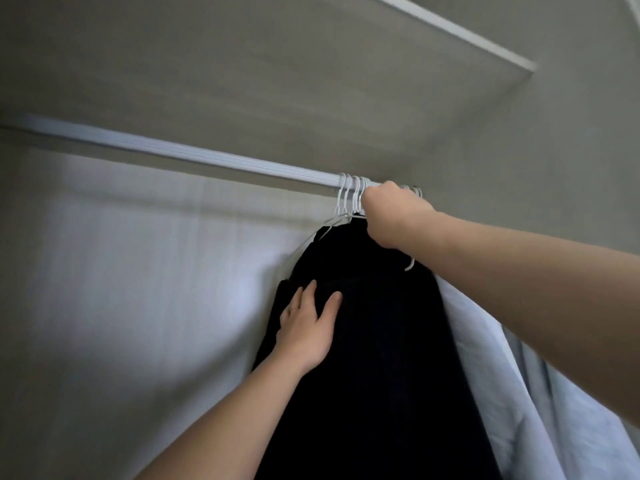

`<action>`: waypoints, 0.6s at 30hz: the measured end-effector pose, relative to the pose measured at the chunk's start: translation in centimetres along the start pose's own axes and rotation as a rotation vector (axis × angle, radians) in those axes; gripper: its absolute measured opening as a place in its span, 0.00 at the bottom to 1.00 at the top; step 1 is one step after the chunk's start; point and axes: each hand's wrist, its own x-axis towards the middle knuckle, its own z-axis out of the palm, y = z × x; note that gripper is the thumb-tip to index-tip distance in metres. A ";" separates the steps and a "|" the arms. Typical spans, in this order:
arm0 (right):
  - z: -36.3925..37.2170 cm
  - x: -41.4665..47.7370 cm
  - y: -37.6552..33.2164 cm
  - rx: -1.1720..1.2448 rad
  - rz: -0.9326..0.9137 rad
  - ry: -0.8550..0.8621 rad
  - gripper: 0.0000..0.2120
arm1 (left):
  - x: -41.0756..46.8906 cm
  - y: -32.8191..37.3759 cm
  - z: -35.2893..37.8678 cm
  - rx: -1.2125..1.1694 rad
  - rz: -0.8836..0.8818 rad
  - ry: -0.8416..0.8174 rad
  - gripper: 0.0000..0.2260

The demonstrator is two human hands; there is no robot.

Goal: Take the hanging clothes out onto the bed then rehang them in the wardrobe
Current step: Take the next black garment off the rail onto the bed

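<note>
Rail (pixel 194 157): white to pale grey, with fine ribbed lines running lengthwise. Hangers (pixel 348 192): white wire, plain. Black garment (pixel 374 358): solid black all over, too dark to tell any weave. Pale blue garment (pixel 512 393) on its right: plain light blue, folds shading to grey-blue. Back panel (pixel 138 271) of the wardrobe: off-white with a bluish cast, faint vertical grain streaks. Shelf (pixel 242 81) above: flat grey-beige underside, white strip (pixel 450 29) along the front edge. Side wall (pixel 571 150): same grey-beige, plain.
</note>
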 end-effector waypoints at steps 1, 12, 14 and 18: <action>0.2 0.4 -0.2 -0.023 0.002 0.012 0.07 | 0.2 -0.1 0.4 -0.032 -0.007 -0.002 0.32; 1.4 1.9 -1.0 -0.039 0.018 0.079 0.08 | 1.1 -0.6 0.8 -0.140 -0.012 0.034 0.33; 1.3 2.2 -1.2 0.002 0.025 0.100 0.09 | 1.1 -0.6 0.5 -0.141 -0.007 0.046 0.33; 0.7 2.5 -1.4 0.058 0.029 0.127 0.06 | 1.3 -0.6 -0.3 -0.127 0.018 0.080 0.33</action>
